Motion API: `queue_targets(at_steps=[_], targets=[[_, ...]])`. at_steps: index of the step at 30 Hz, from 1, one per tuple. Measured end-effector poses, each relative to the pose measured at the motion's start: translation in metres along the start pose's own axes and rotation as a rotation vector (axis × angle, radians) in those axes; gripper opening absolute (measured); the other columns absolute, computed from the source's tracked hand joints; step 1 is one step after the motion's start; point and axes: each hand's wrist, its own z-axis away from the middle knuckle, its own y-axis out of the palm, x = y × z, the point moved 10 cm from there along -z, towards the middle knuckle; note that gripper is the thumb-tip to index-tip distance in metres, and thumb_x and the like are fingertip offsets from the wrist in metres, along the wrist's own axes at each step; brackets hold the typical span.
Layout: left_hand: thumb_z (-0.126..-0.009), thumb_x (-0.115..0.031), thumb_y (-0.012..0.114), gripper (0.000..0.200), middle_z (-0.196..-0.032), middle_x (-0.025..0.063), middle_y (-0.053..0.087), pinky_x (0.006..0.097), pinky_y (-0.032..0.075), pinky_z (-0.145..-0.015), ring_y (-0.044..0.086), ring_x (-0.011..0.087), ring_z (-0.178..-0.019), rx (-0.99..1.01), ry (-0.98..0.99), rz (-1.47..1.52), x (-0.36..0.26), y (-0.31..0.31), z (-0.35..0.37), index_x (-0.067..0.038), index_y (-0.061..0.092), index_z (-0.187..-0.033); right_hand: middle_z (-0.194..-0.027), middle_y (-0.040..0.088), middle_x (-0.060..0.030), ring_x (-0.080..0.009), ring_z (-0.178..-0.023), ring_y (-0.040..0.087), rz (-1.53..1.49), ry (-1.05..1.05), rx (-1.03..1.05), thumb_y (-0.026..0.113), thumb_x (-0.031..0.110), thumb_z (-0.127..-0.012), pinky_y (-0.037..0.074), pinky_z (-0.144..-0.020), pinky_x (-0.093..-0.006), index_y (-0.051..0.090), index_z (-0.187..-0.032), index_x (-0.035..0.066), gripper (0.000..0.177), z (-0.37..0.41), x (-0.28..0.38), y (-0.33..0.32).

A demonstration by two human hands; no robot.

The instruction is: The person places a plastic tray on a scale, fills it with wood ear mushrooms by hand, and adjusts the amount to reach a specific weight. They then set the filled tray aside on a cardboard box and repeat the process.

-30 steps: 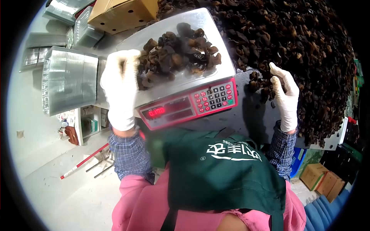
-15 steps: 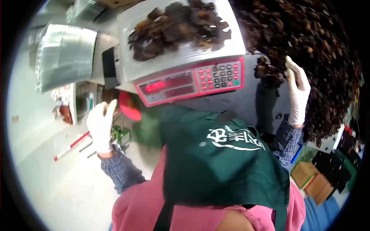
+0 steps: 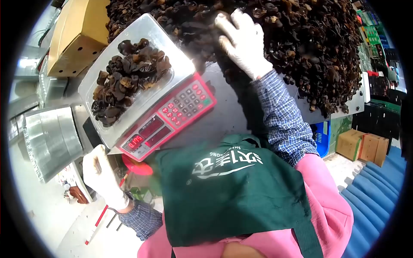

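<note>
A heap of dark brown wood ear mushrooms [image 3: 309,56] spreads over the back and right of the table. My right hand [image 3: 244,45], in a white glove, reaches over the heap's near edge with fingers spread and nothing visible in them. To the left, a digital scale [image 3: 189,102] with a red front and lit red digits carries a clear plastic tray [image 3: 172,53]. A smaller pile of wood ears [image 3: 129,77] lies in that tray. My left hand [image 3: 101,174], also gloved, is beside the scale's front left corner, fingers curled together with nothing seen in them.
A cardboard box [image 3: 79,36] stands behind the scale at left. Stacked clear plastic trays [image 3: 51,137] are at far left, and a dark phone-like object [image 3: 91,133] lies beside the scale. Below the table's right edge are a blue crate [image 3: 322,139] and cardboard boxes [image 3: 361,146].
My right hand has moved forward over the heap and its fingers have spread. My left hand remains curled near the scale. The view has turned, bringing more of the heap and the cardboard box into sight.
</note>
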Motion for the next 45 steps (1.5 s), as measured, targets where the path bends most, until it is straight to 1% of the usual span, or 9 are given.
queue_targets(at_steps=[6,11,19,23,32,36,39,44,45], targets=[[-0.099,-0.004,0.069,0.009,-0.091,0.0065,0.072,0.0287,0.052,-0.08,0.065,0.0141,-0.083,0.064,-0.1,-0.015,0.012,0.009,0.011,0.002,0.075,-0.102,-0.127,0.065,-0.0112,-0.0334,-0.118,0.06,-0.336,-0.082,0.109,0.074,0.004,-0.08,0.048,-0.1,-0.0469,0.072,-0.124,0.018,0.046,0.089,0.021,-0.018],[-0.101,-0.009,0.07,0.01,-0.091,0.0001,0.07,0.024,0.048,-0.073,0.059,0.0072,-0.08,0.037,0.038,0.03,0.002,0.021,-0.003,-0.001,0.075,-0.104,-0.119,0.07,-0.006,-0.0292,-0.12,0.061,-0.439,-0.013,0.19,0.07,0.009,-0.085,0.044,-0.105,-0.0483,0.072,-0.109,0.015,0.025,0.127,0.019,-0.061],[-0.097,-0.004,0.073,0.004,-0.088,0.0049,0.072,0.0275,0.051,-0.077,0.063,0.0133,-0.079,0.01,0.126,0.05,-0.03,0.028,-0.022,-0.001,0.075,-0.098,-0.118,0.074,-0.0066,-0.0244,-0.111,0.068,-0.555,0.274,-0.058,0.067,0.003,-0.085,0.049,-0.102,-0.0375,0.074,-0.124,0.015,0.042,0.15,-0.033,-0.067],[-0.097,-0.003,0.072,0.005,-0.089,0.0052,0.072,0.028,0.051,-0.078,0.064,0.0136,-0.081,0.016,0.081,0.015,-0.022,0.025,-0.013,-0.001,0.076,-0.1,-0.114,0.076,-0.0058,-0.0242,-0.095,0.071,-0.64,0.388,-0.159,0.069,0.002,-0.087,0.057,-0.084,-0.0355,0.071,-0.132,0.011,0.045,0.13,-0.051,-0.057],[-0.098,-0.005,0.071,0.007,-0.09,0.0036,0.07,0.0282,0.05,-0.076,0.061,0.0125,-0.08,0.032,0.122,-0.017,-0.042,0.026,-0.005,-0.002,0.076,-0.102,-0.117,0.069,-0.0162,-0.0339,-0.094,0.069,-0.435,-0.182,-0.372,0.07,0.01,-0.085,0.057,-0.079,-0.0433,0.07,-0.118,0.009,0.033,-0.026,0.045,-0.037],[-0.096,-0.006,0.073,0.006,-0.087,0.0052,0.069,0.0311,0.051,-0.076,0.063,0.0155,-0.08,0.019,0.124,-0.043,-0.033,0.021,-0.003,-0.003,0.077,-0.1,-0.144,0.054,-0.0098,-0.0257,-0.123,0.052,-0.208,-0.145,0.122,0.076,0.033,-0.086,0.047,-0.094,-0.0429,0.063,-0.134,0.018,0.052,-0.01,0.07,0.046],[-0.097,-0.004,0.072,0.006,-0.088,0.0052,0.07,0.0299,0.051,-0.076,0.063,0.0147,-0.08,-0.003,0.1,-0.011,-0.026,0.017,0.0,-0.002,0.077,-0.1,-0.124,0.061,-0.0073,-0.0267,-0.113,0.057,-0.281,-0.214,0.143,0.076,0.024,-0.085,0.046,-0.093,-0.0436,0.067,-0.125,0.015,0.042,0.032,0.065,0.021],[-0.098,-0.003,0.071,0.006,-0.09,0.005,0.071,0.0294,0.052,-0.078,0.063,0.0136,-0.081,-0.014,0.08,0.042,-0.013,0.026,-0.002,-0.001,0.076,-0.1,-0.097,0.064,-0.0115,-0.0329,-0.075,0.064,-0.485,-0.183,0.141,0.073,0.011,-0.079,0.052,-0.061,-0.0428,0.069,-0.109,0.008,0.031,0.085,0.029,-0.043],[-0.098,-0.002,0.071,0.006,-0.09,0.0049,0.071,0.0293,0.052,-0.078,0.063,0.0134,-0.081,-0.028,0.102,0.057,-0.017,0.026,-0.005,0.0,0.076,-0.1,-0.118,0.068,-0.0117,-0.0342,-0.1,0.067,-0.462,-0.053,0.288,0.082,0.008,-0.074,0.056,-0.085,-0.0429,0.07,-0.122,0.009,0.049,0.107,0.01,-0.03]])
